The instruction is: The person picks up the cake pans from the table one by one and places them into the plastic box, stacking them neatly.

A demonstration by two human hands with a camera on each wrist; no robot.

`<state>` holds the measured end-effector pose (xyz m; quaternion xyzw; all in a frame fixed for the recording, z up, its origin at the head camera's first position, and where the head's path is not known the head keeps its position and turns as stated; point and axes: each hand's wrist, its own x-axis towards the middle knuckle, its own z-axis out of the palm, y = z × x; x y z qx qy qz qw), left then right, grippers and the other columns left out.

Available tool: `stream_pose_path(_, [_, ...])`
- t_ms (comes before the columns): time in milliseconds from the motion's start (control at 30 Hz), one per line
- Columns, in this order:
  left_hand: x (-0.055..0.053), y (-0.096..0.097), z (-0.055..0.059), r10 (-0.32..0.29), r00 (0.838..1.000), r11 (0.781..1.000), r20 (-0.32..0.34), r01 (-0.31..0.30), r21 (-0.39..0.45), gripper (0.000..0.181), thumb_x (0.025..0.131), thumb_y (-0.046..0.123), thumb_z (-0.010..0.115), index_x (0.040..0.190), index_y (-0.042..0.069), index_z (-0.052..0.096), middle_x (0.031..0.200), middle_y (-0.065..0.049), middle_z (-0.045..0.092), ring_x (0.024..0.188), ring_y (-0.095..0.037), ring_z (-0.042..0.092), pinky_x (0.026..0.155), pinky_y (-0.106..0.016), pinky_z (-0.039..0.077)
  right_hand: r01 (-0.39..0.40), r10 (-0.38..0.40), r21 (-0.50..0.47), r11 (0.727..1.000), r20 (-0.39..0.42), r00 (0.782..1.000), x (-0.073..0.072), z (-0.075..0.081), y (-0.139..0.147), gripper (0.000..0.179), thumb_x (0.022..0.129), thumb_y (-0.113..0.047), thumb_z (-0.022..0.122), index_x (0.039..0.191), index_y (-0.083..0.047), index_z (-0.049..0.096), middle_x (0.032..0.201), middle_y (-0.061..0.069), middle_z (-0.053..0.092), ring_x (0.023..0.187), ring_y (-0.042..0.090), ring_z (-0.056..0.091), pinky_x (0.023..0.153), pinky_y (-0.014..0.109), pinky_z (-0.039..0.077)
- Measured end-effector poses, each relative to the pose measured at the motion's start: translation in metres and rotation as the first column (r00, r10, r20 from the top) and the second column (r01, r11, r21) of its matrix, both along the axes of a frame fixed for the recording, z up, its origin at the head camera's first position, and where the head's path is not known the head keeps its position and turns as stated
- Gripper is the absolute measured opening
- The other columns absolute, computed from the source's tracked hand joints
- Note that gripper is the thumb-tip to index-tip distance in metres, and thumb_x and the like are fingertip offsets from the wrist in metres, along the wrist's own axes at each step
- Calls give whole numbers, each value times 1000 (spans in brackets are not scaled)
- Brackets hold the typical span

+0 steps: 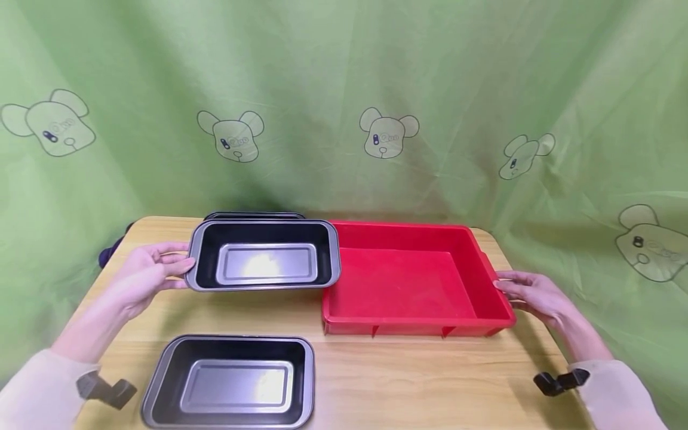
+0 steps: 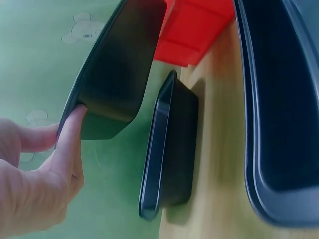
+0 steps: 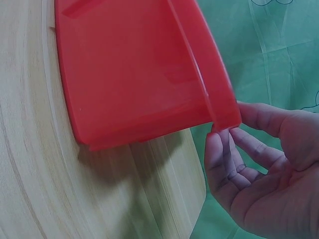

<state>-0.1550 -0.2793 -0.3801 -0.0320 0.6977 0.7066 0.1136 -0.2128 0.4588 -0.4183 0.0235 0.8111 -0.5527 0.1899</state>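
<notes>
My left hand (image 1: 153, 272) pinches the left end rim of a dark loaf pan (image 1: 267, 264), holding it raised above the table. In the left wrist view the thumb and fingers lie on either side of that pan's rim. On the right, my right hand (image 1: 537, 295) grips the right end rim of a red plastic tray (image 1: 403, 286). The right wrist view shows this end of the red tray (image 3: 134, 74) tilted up off the table, fingers curled under its lip. The held pan overlaps the tray's left end in the head view.
A second loaf pan (image 1: 236, 385) lies at the table's near left. Another dark pan (image 2: 180, 149) stands behind the raised one, mostly hidden in the head view. The wooden table (image 1: 419, 382) ends at a green curtain (image 1: 322, 60) with printed bear heads.
</notes>
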Motion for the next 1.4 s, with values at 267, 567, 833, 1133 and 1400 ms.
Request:
stream_pose_path(267, [-7,29,6,-11,1000,999,-5,11,-34,65,103,-3,58,155,-19,24,92,13,75,82,-4,74,71,-22,66,2,-2,20,1000,-4,1000,0,0,-1,19,108,-17,60,125,-22,67,101,-17,79,92,7,76,83,23,65])
stream_pose_path(567, [-16,59,10,-9,1000,1000,-11,9,-21,60,102,-4,59,153,-17,31,93,10,74,82,-5,74,71,-23,66,6,-6,8,1000,-4,1000,0,-1,-2,19,107,-17,61,115,-32,69,100,-16,80,91,8,76,82,23,65])
stream_pose_path(833, [-24,92,13,-4,1000,1000,-27,4,-10,56,101,-5,59,151,-18,36,94,4,74,81,-6,74,72,-22,67,10,-10,-4,1000,-1,1000,-1,-1,-1,21,106,-16,62,112,-35,69,99,-15,80,91,8,76,81,23,66])
stream_pose_path(1133, [-39,135,8,24,1000,998,-5,-24,59,52,99,-9,60,147,-18,43,93,-4,72,73,-6,72,67,-22,67,7,-6,-16,1000,8,1000,-1,-3,0,21,107,-16,61,112,-36,68,101,-16,79,91,8,77,82,23,65])
stream_pose_path(1400, [-52,173,2,30,999,996,14,-31,87,48,98,-10,59,144,-15,48,95,-8,69,66,-7,69,63,-21,66,6,-6,-2,1000,9,1000,-1,-2,2,20,108,-17,60,115,-34,67,101,-17,79,91,8,77,82,22,65])
